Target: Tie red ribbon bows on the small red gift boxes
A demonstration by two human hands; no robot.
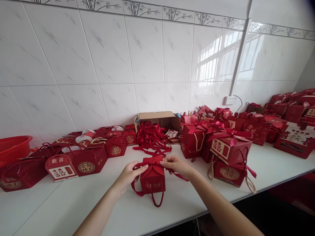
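Note:
A small red gift box (152,183) with gold lettering stands upright on the white table in front of me. Its rope handle (157,204) hangs down over the front face. Across the folded top runs a red ribbon (140,193), with loose ends dangling on both sides. At the top left of the box, my left hand (131,173) pinches the ribbon between thumb and fingers. On the opposite side my right hand (176,165) is also closed on the ribbon, close to the middle of the lid. Whether a knot lies between the fingers is hard to make out.
Behind the box, an open cardboard carton (157,115) holds a heap of red ribbons (150,135). Red boxes (90,160) line the left, beside a red basin (16,147). Ribboned boxes (231,147) are stacked at right. A tiled wall (113,55) backs the table (192,200).

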